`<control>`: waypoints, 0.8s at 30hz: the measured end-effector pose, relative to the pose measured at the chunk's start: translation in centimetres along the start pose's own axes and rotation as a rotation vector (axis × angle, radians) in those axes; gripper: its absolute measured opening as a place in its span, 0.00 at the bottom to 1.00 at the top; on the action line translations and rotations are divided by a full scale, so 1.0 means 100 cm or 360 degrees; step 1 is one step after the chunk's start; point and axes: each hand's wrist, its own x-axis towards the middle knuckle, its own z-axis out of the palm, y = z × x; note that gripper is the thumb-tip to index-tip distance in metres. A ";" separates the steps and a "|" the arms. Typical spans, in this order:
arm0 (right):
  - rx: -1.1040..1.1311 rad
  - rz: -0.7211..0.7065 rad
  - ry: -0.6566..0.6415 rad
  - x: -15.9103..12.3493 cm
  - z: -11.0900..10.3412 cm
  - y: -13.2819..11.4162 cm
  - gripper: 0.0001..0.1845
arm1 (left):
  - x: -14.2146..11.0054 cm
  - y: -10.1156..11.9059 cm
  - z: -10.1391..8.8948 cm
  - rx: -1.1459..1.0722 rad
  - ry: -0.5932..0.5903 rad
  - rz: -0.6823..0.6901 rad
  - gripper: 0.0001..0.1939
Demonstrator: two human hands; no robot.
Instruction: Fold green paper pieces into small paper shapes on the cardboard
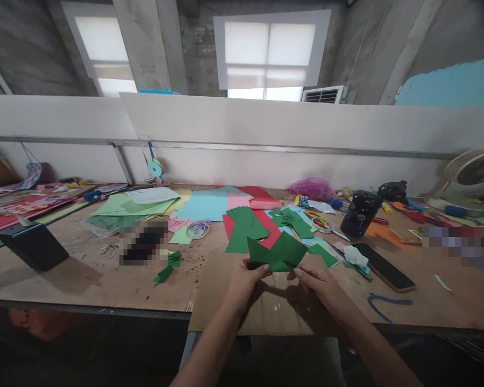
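Observation:
A folded sheet of dark green paper (280,251), with a notched upper edge, stands raised above a cardboard piece (215,279). My left hand (244,282) pinches its lower left corner between thumb and fingers. At the lower right of the sheet, my right hand (312,279) is closed around a thin, dark pointed tool (288,264). The tip lies against the green paper; the rest is covered by my fingers, so its kind is unclear. Behind my hands, more green paper pieces (242,228) rest on red paper (272,221).
To the right lie a phone (385,267), a crumpled tissue (355,256), a blue strip (389,299) and a dark tumbler (361,213). On the left are green scraps (164,274), a black box (33,244) and light green sheets (133,207). A fan (474,167) stands far right.

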 end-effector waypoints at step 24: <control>0.0064 0.0056 0.0170 -0.003 0.008 0.001 0.24 | -0.003 0.004 0.004 0.0008 -0.0126 -0.0002 0.13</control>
